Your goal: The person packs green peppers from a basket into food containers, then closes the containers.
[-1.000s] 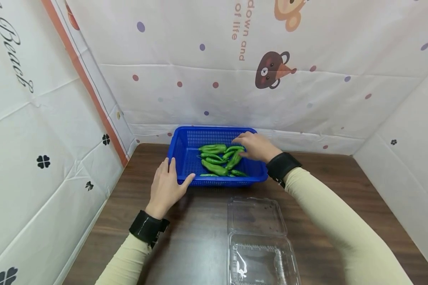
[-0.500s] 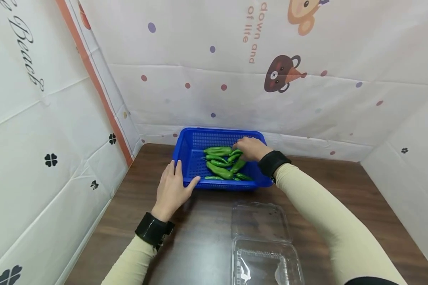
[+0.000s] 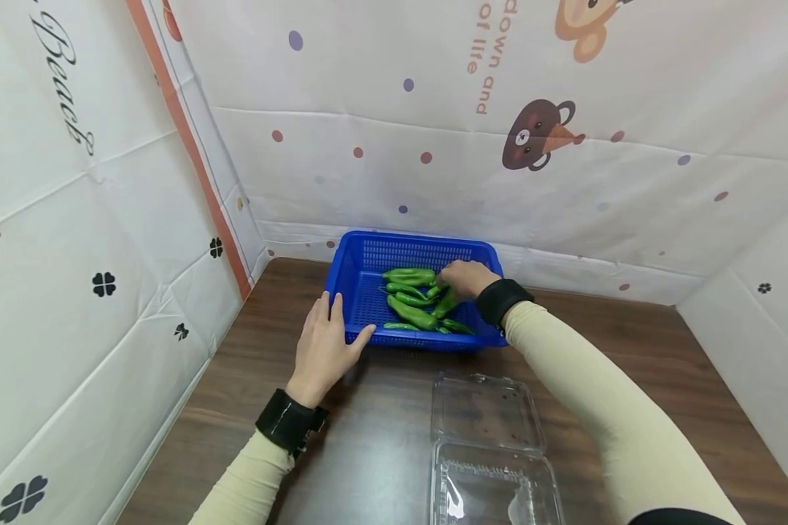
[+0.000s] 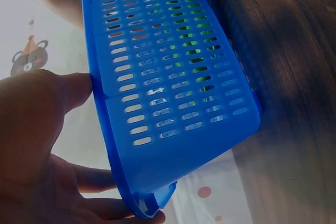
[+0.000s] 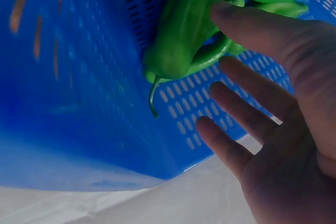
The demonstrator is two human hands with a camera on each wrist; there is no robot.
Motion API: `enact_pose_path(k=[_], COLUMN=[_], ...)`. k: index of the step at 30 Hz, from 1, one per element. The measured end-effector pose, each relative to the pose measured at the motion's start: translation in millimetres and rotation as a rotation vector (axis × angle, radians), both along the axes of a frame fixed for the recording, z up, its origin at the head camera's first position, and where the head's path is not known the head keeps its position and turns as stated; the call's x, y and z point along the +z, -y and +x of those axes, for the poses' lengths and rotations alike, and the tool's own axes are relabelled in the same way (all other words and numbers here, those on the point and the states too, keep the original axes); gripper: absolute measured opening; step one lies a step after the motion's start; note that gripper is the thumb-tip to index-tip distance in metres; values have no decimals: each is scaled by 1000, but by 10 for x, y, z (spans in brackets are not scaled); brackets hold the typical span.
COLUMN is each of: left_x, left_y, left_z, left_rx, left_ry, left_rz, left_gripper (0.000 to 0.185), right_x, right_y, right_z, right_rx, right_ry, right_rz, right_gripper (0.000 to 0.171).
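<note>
Green peppers (image 3: 412, 300) piled in blue perforated plastic basket (image 3: 357, 288)
Left hand (image 3: 325, 348) braces the basket's corner, fingers straight; right hand (image 3: 465, 278) open on the pile. Best to pinch one pepper mid-body.

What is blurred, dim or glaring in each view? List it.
Head view: sharp and evenly lit, walls bowed by the wide lens, glare on the clear box. Left wrist view: left hand dark against bright backlight, table soft. Right wrist view: right hand dim, near basket wall blurred, peppers sharper.
</note>
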State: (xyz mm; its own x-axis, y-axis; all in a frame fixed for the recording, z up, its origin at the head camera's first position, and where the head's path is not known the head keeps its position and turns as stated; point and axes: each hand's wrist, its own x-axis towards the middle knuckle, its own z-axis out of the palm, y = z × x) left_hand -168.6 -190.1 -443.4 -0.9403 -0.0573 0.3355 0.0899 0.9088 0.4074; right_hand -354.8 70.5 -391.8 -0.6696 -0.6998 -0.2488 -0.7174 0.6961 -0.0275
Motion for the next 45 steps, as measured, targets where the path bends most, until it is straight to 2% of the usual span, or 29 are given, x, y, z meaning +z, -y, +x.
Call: enact_pose_path(k=[5, 13, 19, 29, 45], left_x=[-7, -101, -114, -80, -43], left_y=[-8, -43, -48, -37, -7], left_z=[27, 100, 104, 76, 39], left_rx=[10, 44, 48, 37, 38], left_ry=[26, 41, 14, 1, 1], left_rz=[15, 29, 16, 7, 7], left_gripper=[90, 94, 94, 93, 94], right_x=[-32, -193, -241, -238, -119], right_y=[16, -4, 3, -15, 36], right_z=[33, 10, 4, 2, 62], right_rx=[-19, 7, 25, 27, 44], right_ry=[8, -29, -59, -97, -153], right_rz=[35, 67, 71, 65, 73], right_gripper=[38, 32, 26, 25, 18])
